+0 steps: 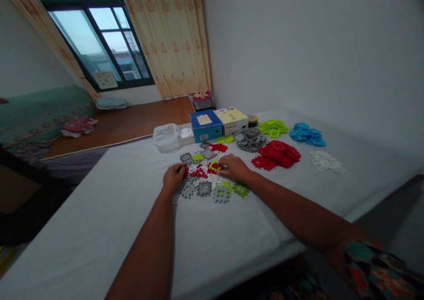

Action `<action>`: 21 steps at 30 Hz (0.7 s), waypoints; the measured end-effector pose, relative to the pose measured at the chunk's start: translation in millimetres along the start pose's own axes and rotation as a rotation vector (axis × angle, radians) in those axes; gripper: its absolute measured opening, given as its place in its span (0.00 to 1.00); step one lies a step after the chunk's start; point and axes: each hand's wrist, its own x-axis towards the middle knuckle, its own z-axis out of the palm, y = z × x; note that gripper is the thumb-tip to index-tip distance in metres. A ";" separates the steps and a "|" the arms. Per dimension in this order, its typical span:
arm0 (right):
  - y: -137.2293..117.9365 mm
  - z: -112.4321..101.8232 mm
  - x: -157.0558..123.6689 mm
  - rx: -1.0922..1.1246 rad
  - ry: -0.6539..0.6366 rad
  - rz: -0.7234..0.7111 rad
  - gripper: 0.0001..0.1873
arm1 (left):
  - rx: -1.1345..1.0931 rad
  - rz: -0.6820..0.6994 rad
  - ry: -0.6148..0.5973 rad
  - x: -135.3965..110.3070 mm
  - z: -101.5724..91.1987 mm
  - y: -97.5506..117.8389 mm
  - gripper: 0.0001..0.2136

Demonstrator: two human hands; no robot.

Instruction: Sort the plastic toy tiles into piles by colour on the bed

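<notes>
A mixed pile of flat interlocking plastic tiles lies on the white-covered table, in grey, red, lime green and white. On the pile's left side, my left hand [174,178] is closed, its fingertips on a red tile [186,172] that is partly hidden. Across from it, my right hand [234,167] has its bent fingers and thumb at the edge of a lime-green tile [214,166], above red pieces. In front of the hands lie a dark grey tile [204,188], a light grey tile [221,194] and a green tile [240,189].
Sorted heaps stand to the right: grey [249,139], red [280,153], lime green [273,127], blue [307,134] and white [327,162]. Behind the pile are a clear plastic container [165,136], a blue box [206,125] and a yellow box [232,120]. A wall borders the right.
</notes>
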 end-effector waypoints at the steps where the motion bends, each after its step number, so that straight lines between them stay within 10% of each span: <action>1: -2.1 0.3 0.1 0.006 -0.007 -0.008 0.12 | 0.000 0.000 -0.005 0.3 -0.3 -0.2 0.18; 8: 2.5 2.2 2.7 0.167 -0.019 -0.020 0.08 | -0.004 0.000 -0.020 -0.3 -3.3 0.9 0.18; 13: 18.8 -45.2 0.9 0.238 0.175 -0.016 0.20 | -0.019 0.030 -0.025 -0.1 -3.4 -1.6 0.18; 21: 159.1 -159.5 -15.8 -0.010 0.246 0.464 0.18 | 0.031 0.009 -0.015 1.0 -4.9 1.0 0.18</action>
